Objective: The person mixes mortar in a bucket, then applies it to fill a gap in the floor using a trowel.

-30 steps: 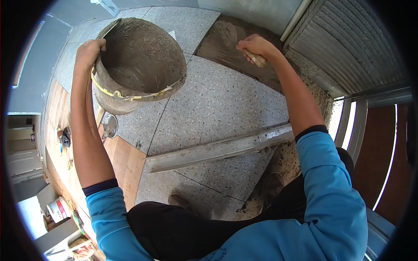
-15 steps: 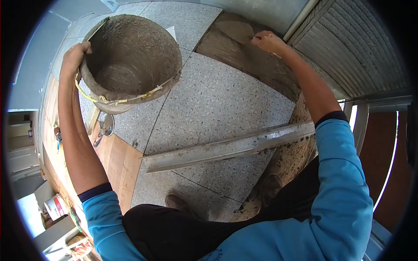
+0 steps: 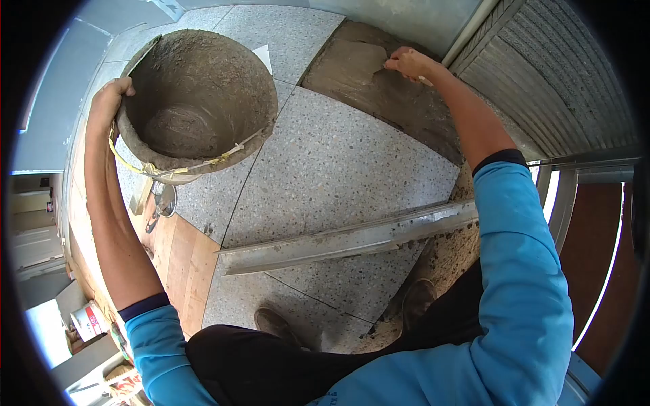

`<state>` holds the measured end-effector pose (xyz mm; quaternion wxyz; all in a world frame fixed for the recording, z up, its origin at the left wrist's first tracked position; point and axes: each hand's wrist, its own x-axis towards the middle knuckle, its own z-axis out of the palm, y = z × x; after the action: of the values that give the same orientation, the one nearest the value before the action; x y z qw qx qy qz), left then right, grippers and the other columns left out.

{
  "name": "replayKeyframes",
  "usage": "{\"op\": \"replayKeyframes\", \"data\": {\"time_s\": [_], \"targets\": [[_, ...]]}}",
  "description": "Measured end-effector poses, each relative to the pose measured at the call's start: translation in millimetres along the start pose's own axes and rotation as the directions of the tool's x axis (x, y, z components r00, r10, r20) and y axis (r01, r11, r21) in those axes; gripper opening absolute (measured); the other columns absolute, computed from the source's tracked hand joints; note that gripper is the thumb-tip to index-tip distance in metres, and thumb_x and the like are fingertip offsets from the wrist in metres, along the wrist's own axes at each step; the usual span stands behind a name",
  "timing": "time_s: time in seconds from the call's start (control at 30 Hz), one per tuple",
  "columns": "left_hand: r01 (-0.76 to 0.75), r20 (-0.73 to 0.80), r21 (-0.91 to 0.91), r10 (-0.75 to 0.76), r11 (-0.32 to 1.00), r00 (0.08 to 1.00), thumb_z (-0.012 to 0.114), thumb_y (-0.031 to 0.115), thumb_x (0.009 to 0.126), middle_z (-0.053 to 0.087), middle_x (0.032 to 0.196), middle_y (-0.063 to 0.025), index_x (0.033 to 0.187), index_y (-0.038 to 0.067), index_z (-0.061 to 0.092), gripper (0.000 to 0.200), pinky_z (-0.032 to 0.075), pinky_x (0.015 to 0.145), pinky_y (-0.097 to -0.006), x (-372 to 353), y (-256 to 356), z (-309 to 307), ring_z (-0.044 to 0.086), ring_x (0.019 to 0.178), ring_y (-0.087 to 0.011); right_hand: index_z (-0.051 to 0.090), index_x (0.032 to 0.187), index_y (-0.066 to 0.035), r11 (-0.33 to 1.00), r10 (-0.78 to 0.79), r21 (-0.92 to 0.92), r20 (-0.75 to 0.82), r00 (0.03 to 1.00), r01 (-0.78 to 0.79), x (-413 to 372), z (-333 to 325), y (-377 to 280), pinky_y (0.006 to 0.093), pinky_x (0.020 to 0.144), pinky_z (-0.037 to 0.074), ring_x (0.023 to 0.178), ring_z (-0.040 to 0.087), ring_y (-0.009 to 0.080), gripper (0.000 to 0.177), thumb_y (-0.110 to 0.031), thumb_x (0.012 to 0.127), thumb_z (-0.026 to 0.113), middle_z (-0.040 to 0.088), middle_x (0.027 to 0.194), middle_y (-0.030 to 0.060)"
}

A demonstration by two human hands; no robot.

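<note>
My left hand [image 3: 108,101] grips the rim of a mortar-caked bucket [image 3: 196,101], held up off the floor with its mouth towards me; a yellow cord runs round its rim. My right hand [image 3: 409,63] is closed on a trowel [image 3: 362,57], whose blade lies flat on the wet mortar bed [image 3: 386,101] at the far edge of the terrazzo tiles, next to a grey wall and a ribbed metal shutter [image 3: 542,74].
A long metal straightedge [image 3: 345,238] lies across the speckled tiles [image 3: 338,162] in front of my shoes [image 3: 274,318]. Wooden flooring [image 3: 176,250] lies to the left, with a small round tool [image 3: 164,201] and a paint can [image 3: 87,323] beyond. Sandy mortar runs along the right edge.
The bucket has tipped from sideways to mouth-up and dropped slightly left. My right hand moved farther out, and the trowel now lies flat on the smoothed mortar.
</note>
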<state>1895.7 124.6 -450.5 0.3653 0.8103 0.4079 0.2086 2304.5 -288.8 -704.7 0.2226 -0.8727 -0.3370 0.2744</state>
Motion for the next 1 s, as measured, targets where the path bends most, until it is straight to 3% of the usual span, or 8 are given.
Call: {"op": "replayKeyframes", "data": {"time_s": [0.1,0.2,0.3,0.4,0.6,0.7,0.8,1.0], "targets": [[-0.005,0.015,0.004,0.005,1.0,1.0,0.062,0.02,0.075,0.056,0.073,-0.0046,0.075,0.005,0.061,0.015,0.037,0.058,-0.0292,2.8,-1.1,-1.0,0.048,0.063,-0.014,0.065,0.118,0.0,0.998,0.062,0.013,-0.056,0.996,-0.061,3.5,-2.7,-4.1,0.0355,0.047,0.045,0.051,0.057,0.0173,0.043,-0.038,0.098,0.06,0.059,0.065,0.0081],[-0.002,0.018,0.005,0.002,1.0,1.0,0.062,0.019,0.075,0.056,0.073,-0.0043,0.075,0.005,0.06,0.014,0.038,0.059,-0.0291,5.5,-4.3,-3.7,0.049,0.063,-0.0141,0.071,0.105,-0.001,0.999,-0.038,-0.005,-0.058,0.998,0.038,-3.9,-5.9,-4.6,0.0345,0.042,0.042,0.045,0.052,0.0154,0.037,-0.035,0.098,0.059,0.054,0.06,0.0061],[0.011,0.033,-0.05,-0.009,0.999,0.999,0.062,0.018,0.076,0.056,0.074,-0.0044,0.075,0.005,0.06,0.013,0.039,0.06,-0.0289,2.2,-2.0,-4.6,0.05,0.065,-0.0145,0.071,0.103,-0.001,0.997,-0.064,0.048,0.012,0.998,0.063,-22.0,-11.1,-10.7,0.0345,0.042,0.042,0.045,0.051,0.0152,0.037,-0.036,0.097,0.06,0.053,0.059,0.0051],[0.05,0.056,-0.066,-0.046,0.997,0.997,0.061,0.016,0.077,0.056,0.077,-0.0049,0.077,0.005,0.06,0.011,0.041,0.062,-0.0285,6.4,-5.2,-6.3,0.051,0.067,-0.015,0.07,0.104,-0.002,0.996,-0.065,-0.056,0.1,0.993,0.071,-13.6,-10.4,-6.6,0.0344,0.042,0.041,0.044,0.05,0.015,0.037,-0.036,0.096,0.059,0.052,0.059,0.0047],[0.034,0.04,-0.038,-0.032,0.999,0.999,0.061,0.014,0.077,0.055,0.075,-0.0037,0.076,0.006,0.059,0.009,0.039,0.061,-0.0284,0.5,2.9,-5.0,0.05,0.066,-0.0143,0.07,0.106,-0.002,0.998,-0.055,-0.002,0.011,0.998,0.055,13.0,-2.5,-6.2,0.0343,0.042,0.04,0.045,0.049,0.0146,0.037,-0.036,0.097,0.058,0.051,0.059,0.0046],[0.015,0.022,-0.043,-0.014,0.999,1.0,0.061,0.014,0.077,0.054,0.074,-0.0032,0.075,0.006,0.058,0.008,0.039,0.059,-0.0284,-3.7,7.7,2.4,0.049,0.065,-0.0138,0.067,0.105,0.0,0.984,0.079,0.171,-0.117,0.99,-0.058,13.0,0.8,-9.5,0.035,0.046,0.043,0.051,0.052,0.017,0.039,-0.038,0.096,0.061,0.055,0.066,0.0077],[0.032,0.016,-0.034,-0.032,0.999,0.999,0.061,0.014,0.077,0.054,0.073,-0.0031,0.075,0.007,0.058,0.008,0.039,0.059,-0.0283,-6.1,10.1,0.1,0.049,0.064,-0.0135,0.066,0.098,0.0,0.973,0.096,0.211,0.019,0.995,-0.097,10.0,-14.4,-4.2,0.0333,0.047,0.044,0.053,0.053,0.017,0.04,-0.039,0.094,0.063,0.056,0.068,0.0076],[0.042,0.042,-0.071,-0.039,0.997,0.998,0.061,0.014,0.077,0.054,0.074,-0.0029,0.075,0.007,0.058,0.008,0.039,0.059,-0.0284,7.1,-2.4,-6.7,0.05,0.064,-0.0139,0.064,0.095,-0.004,0.867,0.18,0.461,0.062,0.982,-0.188,21.5,-22.2,13.4,0.0315,0.044,0.045,0.05,0.052,0.0135,0.04,-0.044,0.096,0.06,0.053,0.065,0.0029]]}}
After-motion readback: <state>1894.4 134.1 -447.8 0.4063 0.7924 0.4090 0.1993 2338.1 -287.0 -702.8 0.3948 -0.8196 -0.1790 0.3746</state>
